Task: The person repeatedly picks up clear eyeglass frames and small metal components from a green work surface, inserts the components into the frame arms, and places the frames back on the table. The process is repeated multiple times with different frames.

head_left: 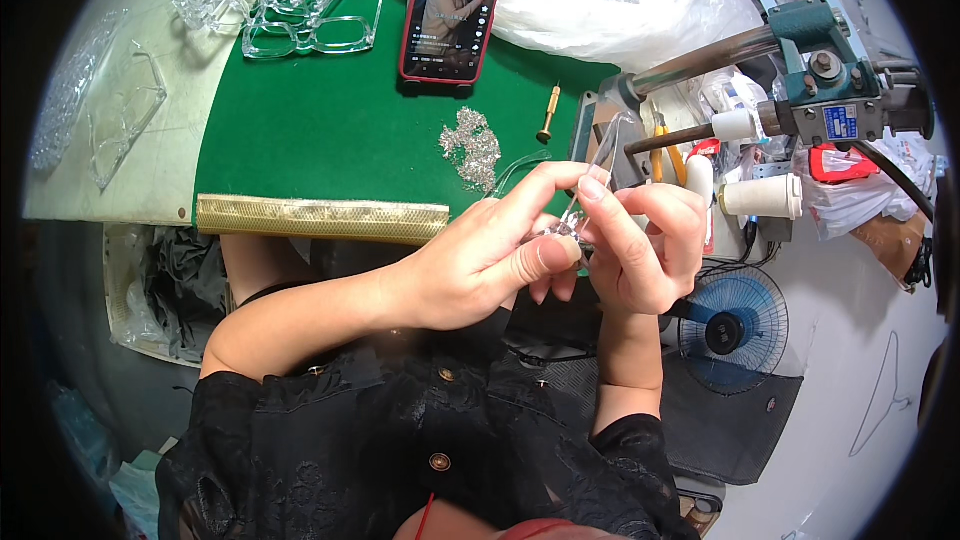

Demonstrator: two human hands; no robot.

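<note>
In front of me, near the table's right end, both hands meet around a clear plastic eyeglass frame (607, 143). One clear temple sticks up past the fingers; most of the frame is hidden by them. My left hand (480, 262) is closed, its thumb and fingers pinching the frame. My right hand (648, 245) is closed too, thumb and forefinger on the clear plastic close to the left fingertips. Just beyond the hands lies a heap of tiny silver metal parts (472, 150) on the green mat (310, 130). To its right is a small brass-coloured screwdriver (549, 115).
Clear eyeglass frames (310, 35) pile up at the back left. A red-cased phone (455, 15) stands behind the mat beside white plastic bags (620, 0). A metal bench press (800, 70) rises on the right, near a paper cup (762, 197) and blue fan (733, 330). Gold trim (322, 218) lines the front edge.
</note>
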